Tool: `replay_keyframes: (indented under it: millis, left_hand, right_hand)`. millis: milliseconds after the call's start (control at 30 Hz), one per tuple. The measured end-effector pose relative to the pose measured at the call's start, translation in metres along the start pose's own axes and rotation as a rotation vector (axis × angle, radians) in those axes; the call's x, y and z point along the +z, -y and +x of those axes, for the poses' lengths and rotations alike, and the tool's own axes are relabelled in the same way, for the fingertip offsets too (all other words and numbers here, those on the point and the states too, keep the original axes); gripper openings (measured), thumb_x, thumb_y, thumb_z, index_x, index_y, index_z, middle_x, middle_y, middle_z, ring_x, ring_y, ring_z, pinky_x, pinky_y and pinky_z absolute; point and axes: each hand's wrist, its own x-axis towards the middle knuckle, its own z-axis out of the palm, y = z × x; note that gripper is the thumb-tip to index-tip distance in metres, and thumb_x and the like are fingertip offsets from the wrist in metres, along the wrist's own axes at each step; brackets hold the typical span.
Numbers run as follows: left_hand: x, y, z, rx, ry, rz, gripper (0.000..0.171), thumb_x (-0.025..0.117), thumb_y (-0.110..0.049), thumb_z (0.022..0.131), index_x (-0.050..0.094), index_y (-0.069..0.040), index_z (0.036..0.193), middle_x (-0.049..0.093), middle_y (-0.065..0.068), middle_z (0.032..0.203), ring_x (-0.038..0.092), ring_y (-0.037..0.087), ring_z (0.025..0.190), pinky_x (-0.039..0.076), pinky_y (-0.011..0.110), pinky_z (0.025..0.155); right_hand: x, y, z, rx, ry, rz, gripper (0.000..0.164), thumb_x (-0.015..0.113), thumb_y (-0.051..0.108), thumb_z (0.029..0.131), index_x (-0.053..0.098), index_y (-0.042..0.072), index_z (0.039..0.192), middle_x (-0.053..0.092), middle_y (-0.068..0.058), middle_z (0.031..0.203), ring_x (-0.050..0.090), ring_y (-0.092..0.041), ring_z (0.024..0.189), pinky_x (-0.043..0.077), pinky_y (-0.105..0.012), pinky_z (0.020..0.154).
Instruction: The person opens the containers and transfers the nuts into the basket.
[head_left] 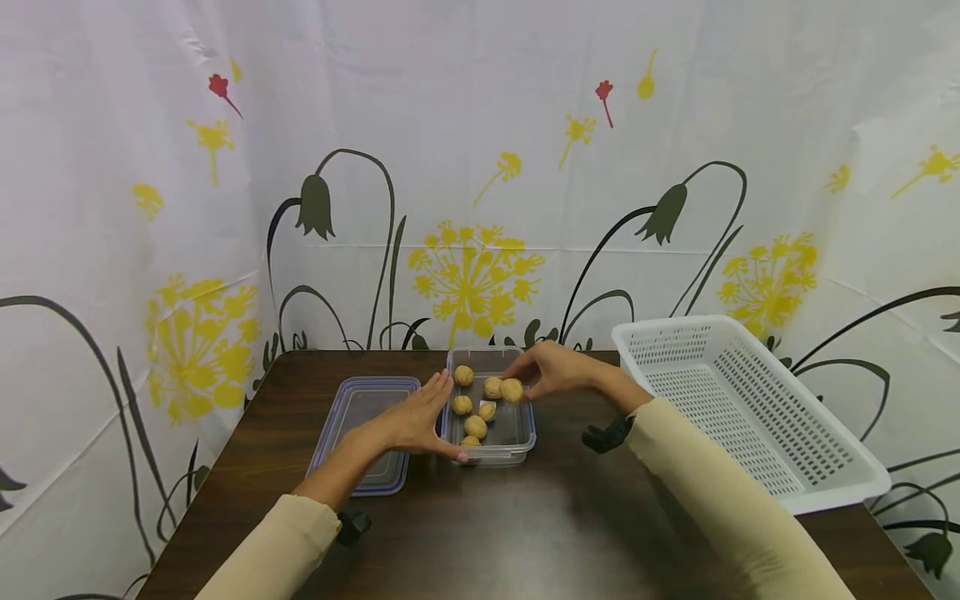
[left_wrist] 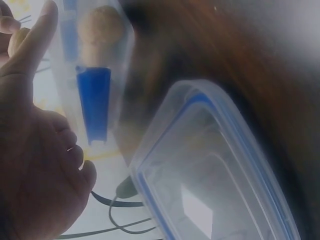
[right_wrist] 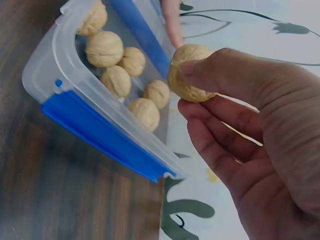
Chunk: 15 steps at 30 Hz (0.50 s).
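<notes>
Near the middle of the desk's (head_left: 480,533) far edge you have a clear tub (head_left: 495,454) with blue clips (right_wrist: 107,135) on its sides. Six walnuts (head_left: 476,427) show inside it, most of them along its left half, from the far end to the near end; a couple sit closer to its middle. To the tub's left, toward the desk's left edge, the blue-rimmed lid (head_left: 367,396) lies flat. A white slotted basket (head_left: 750,421) covers the desk's far right corner.

The walnut (right_wrist: 192,80) you hold is round, pale tan and whole, its shell lightly wrinkled. It is up over the right half of the tub, clear of your left hand (head_left: 408,423).

Your right hand (head_left: 555,371) pinches that walnut, thumb on one side and fingertips on the other, with the remaining fingers loosely bent below. On your left hand the fingers (head_left: 433,393) lie nearly straight along the tub's left wall, with the thumb spread wide to the tub's near left corner.
</notes>
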Motion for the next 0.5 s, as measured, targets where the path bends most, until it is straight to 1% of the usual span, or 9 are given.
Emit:
replay_keyframes:
  millis: [133,233,367,500]
  left_hand:
    - [-0.001,-0.001,-0.001,0.001,0.004,0.011,0.132,0.086,-0.057,0.083,0.007,0.011,0.165,0.000,0.031,0.174,0.004,0.046,0.162,0.018,0.061,0.129]
    - [-0.002,-0.002,-0.002,0.000,0.000,0.009,0.132,0.087,-0.056,0.083,0.008,0.012,0.164,0.000,0.031,0.174,0.005,0.047,0.162,0.018,0.061,0.129]
    - [-0.002,-0.002,-0.002,-0.004,0.006,0.001,0.132,0.087,-0.055,0.083,0.007,0.011,0.165,-0.001,0.030,0.174,0.004,0.046,0.162,0.018,0.062,0.128]
    - [-0.002,-0.003,-0.003,-0.009,0.016,-0.004,0.132,0.087,-0.056,0.083,0.006,0.010,0.165,-0.001,0.030,0.174,0.003,0.045,0.162,0.018,0.062,0.128]
  right_hand:
    - [-0.009,-0.003,-0.006,0.004,-0.012,0.064,0.038,0.080,0.002,0.091,0.073,-0.004,0.128,0.077,-0.016,0.121,0.077,-0.021,0.106,0.062,-0.028,0.090]
    - [-0.016,-0.004,-0.011,0.011,-0.024,0.093,0.039,0.080,0.001,0.091,0.073,-0.004,0.129,0.077,-0.016,0.120,0.077,-0.022,0.105,0.062,-0.028,0.090]
    - [-0.024,-0.006,-0.020,0.019,-0.049,0.122,0.042,0.080,-0.001,0.090,0.071,-0.007,0.130,0.076,-0.018,0.120,0.077,-0.025,0.105,0.062,-0.030,0.090]
    - [-0.032,-0.009,-0.032,0.056,-0.090,0.167,0.043,0.080,-0.001,0.089,0.071,-0.008,0.131,0.076,-0.019,0.120,0.076,-0.026,0.105,0.062,-0.033,0.091]
